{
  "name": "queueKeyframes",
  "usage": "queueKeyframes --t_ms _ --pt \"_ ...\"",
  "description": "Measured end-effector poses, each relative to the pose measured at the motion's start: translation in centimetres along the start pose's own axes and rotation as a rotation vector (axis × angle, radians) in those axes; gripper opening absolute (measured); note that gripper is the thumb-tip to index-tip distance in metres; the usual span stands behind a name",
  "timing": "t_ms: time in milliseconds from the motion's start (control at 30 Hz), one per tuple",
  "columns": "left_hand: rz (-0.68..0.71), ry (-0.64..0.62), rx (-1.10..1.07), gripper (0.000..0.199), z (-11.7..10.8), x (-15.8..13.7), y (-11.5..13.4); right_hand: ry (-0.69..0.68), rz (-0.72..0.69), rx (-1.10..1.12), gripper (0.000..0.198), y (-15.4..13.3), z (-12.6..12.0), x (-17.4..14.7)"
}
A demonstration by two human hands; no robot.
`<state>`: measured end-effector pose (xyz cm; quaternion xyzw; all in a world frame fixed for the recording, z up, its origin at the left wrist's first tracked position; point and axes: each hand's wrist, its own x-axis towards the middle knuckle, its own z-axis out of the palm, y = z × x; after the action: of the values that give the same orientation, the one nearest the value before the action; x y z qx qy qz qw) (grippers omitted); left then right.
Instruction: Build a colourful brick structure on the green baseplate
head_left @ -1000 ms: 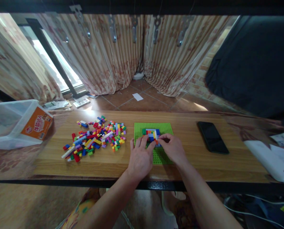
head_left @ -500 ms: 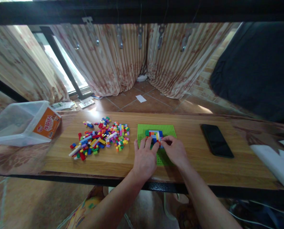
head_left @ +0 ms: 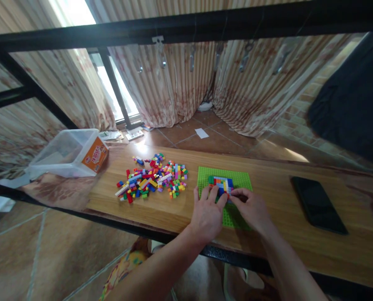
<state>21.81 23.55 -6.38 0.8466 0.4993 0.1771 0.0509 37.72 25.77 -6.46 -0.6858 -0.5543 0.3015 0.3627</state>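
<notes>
A green studded baseplate lies on the wooden table, carrying a cluster of coloured bricks in blue, white, red and yellow. Spread across the near left part of the plate and the cluster's front edge is my left hand, its fingers apart. My right hand pinches at the cluster's near right corner, thumb and index finger together. Whatever sits between those fingertips is too small and covered to make out. Both hands hide the near side of the cluster.
Left of the plate lies a loose pile of building bricks. A clear plastic bin with an orange label stands beyond it. A black phone rests on the right of the wooden table. A dark metal bar crosses above.
The camera view has turned left and tilted, so everything appears shifted to the right. Both hands keep nearly the same place on the plate and bricks.
</notes>
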Motion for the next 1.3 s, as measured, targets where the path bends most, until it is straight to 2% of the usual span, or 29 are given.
queueKeyframes --t_ms 367,633,967,1133,1300 --pt "0.010 -0.006 0.065 0.038 0.1 0.0 0.4 -0.006 0.036 -0.028 0.026 0.7 0.2 0.3" --pt "0.001 0.035 0.119 0.037 0.7 -0.1 0.9 -0.033 0.058 -0.036 0.031 1.2 0.1 0.4" --pt "0.011 0.034 -0.128 0.031 -0.8 0.2 -0.6 -0.060 0.056 -0.103 0.034 1.1 -0.2 0.4" --pt "-0.097 0.108 -0.208 0.031 -1.4 1.1 -2.3 -0.060 0.032 -0.135 0.031 1.3 -0.2 0.5" --pt "-0.301 0.164 -0.065 0.030 -2.6 2.3 -5.9 -0.063 0.022 -0.165 0.029 1.5 0.0 0.1"
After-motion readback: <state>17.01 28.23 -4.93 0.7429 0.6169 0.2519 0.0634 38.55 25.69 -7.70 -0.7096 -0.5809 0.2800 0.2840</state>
